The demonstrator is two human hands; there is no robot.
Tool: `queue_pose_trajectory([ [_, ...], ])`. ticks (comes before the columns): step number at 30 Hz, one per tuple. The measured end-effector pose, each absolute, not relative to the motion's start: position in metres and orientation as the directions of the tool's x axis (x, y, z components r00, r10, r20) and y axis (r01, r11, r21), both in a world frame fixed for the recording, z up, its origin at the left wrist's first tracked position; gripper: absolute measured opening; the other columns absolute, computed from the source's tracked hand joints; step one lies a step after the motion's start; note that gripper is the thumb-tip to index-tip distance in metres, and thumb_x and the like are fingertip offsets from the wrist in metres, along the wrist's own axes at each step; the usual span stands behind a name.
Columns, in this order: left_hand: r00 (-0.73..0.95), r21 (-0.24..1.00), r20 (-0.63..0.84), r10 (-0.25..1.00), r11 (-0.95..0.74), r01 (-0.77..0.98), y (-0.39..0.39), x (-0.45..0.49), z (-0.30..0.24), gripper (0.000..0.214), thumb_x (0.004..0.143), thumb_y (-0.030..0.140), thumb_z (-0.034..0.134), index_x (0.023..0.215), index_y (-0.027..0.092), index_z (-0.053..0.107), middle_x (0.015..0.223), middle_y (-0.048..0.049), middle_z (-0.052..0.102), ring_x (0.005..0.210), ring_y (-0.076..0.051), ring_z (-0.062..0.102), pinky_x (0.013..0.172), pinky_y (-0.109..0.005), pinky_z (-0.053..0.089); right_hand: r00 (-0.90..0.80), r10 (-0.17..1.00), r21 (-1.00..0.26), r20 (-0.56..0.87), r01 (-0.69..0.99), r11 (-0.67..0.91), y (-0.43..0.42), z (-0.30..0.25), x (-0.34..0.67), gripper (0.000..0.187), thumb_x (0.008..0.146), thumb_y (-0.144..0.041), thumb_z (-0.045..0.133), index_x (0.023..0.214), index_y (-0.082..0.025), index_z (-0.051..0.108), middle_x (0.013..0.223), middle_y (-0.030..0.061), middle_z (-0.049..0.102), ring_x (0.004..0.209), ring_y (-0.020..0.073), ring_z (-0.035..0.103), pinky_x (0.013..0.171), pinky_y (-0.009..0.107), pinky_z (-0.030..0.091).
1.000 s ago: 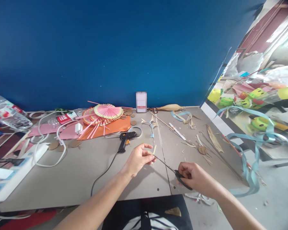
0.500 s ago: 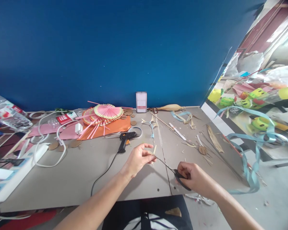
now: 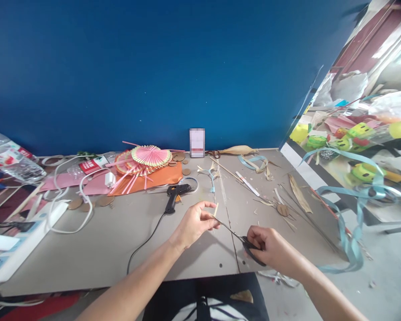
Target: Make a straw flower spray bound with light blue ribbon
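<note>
My left hand pinches a small pale strip that stands up from its fingertips; whether it is straw, husk or paper I cannot tell. In my right hand are black-handled scissors, fingers wrapped around the grips. Their blades point up and left and meet the strip at the left fingertips. A black glue gun lies beyond my left hand, its cord running toward the table's front edge. Farther back is a small light-blue ribbon piece.
Pink folded-paper fans lie at the back left on orange paper. A white power strip and cables occupy the left. A phone leans against the blue wall. Dry husks and blue ribbon lie on the right.
My left hand has shifted slightly to the right and tilted the pale strip more upright. My right hand and the scissors have stayed nearly still.
</note>
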State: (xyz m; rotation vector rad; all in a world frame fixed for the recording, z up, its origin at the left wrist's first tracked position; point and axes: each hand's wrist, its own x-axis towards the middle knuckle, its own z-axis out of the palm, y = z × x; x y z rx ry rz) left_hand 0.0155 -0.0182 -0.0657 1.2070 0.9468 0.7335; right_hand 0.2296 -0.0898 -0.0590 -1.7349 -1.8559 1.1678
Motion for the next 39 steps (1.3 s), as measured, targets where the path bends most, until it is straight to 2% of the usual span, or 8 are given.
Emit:
queue_pose_trajectory([
  [8,0.439,0.970,-0.211,0.873,0.244,-0.018,-0.019,0.016,-0.066,0.038,0.062,0.024,0.065,0.096,0.015,0.050,0.060,-0.0014,0.061,0.064,-0.017,0.062,0.061,-0.027,0.043,-0.181,0.939,-0.754,-0.294,0.648,-0.111,-0.090,-0.058,0.230,0.026,0.066,-0.037,0.057,0.062,-0.019,0.040,0.050,-0.0072,0.033,0.047,0.0073,0.025,0.043,0.019,0.021],
  [19,0.482,0.973,-0.224,0.847,0.220,0.066,-0.022,0.019,-0.064,0.041,0.062,0.029,0.065,0.097,0.016,0.049,0.063,-0.0041,0.065,0.064,-0.017,0.061,0.063,-0.028,0.045,-0.195,0.936,-0.753,-0.293,0.651,-0.100,-0.090,-0.056,0.226,0.025,0.067,-0.038,0.057,0.062,-0.019,0.040,0.051,-0.0070,0.032,0.048,0.0074,0.025,0.043,0.019,0.021],
  [25,0.479,0.961,-0.233,0.847,0.275,-0.019,-0.022,0.018,-0.066,0.038,0.061,0.024,0.065,0.095,0.015,0.051,0.065,-0.0025,0.064,0.067,-0.016,0.061,0.063,-0.027,0.044,-0.178,0.937,-0.771,-0.302,0.623,-0.130,-0.090,-0.065,0.227,0.029,0.067,-0.043,0.057,0.063,-0.018,0.041,0.050,-0.0077,0.031,0.047,0.0073,0.025,0.043,0.019,0.020],
  [31,0.447,0.901,-0.361,0.818,0.429,-0.058,-0.021,0.017,-0.065,0.027,0.064,0.032,0.062,0.080,0.012,0.053,0.073,-0.0078,0.065,0.068,-0.017,0.062,0.052,-0.021,0.042,-0.158,0.940,-0.793,-0.301,0.589,-0.155,-0.090,-0.069,0.224,0.031,0.068,-0.044,0.055,0.063,-0.018,0.040,0.049,-0.0083,0.028,0.047,0.0071,0.023,0.043,0.019,0.020],
  [34,0.436,0.895,-0.377,0.817,0.442,-0.056,-0.020,0.017,-0.065,0.022,0.064,0.032,0.061,0.071,0.013,0.054,0.073,-0.0083,0.066,0.068,-0.017,0.063,0.051,-0.020,0.042,-0.154,0.940,-0.783,-0.306,0.602,-0.157,-0.089,-0.067,0.223,0.030,0.068,-0.044,0.056,0.063,-0.018,0.040,0.050,-0.0082,0.028,0.047,0.0071,0.023,0.043,0.019,0.020],
  [39,0.432,0.896,-0.381,0.817,0.442,-0.046,-0.019,0.015,-0.067,0.016,0.065,0.028,0.058,0.068,0.013,0.054,0.071,-0.0071,0.067,0.067,-0.017,0.063,0.050,-0.020,0.042,-0.170,0.939,-0.763,-0.299,0.633,-0.128,-0.090,-0.064,0.225,0.030,0.067,-0.044,0.056,0.064,-0.018,0.041,0.051,-0.0072,0.031,0.048,0.0073,0.025,0.043,0.019,0.021],
])
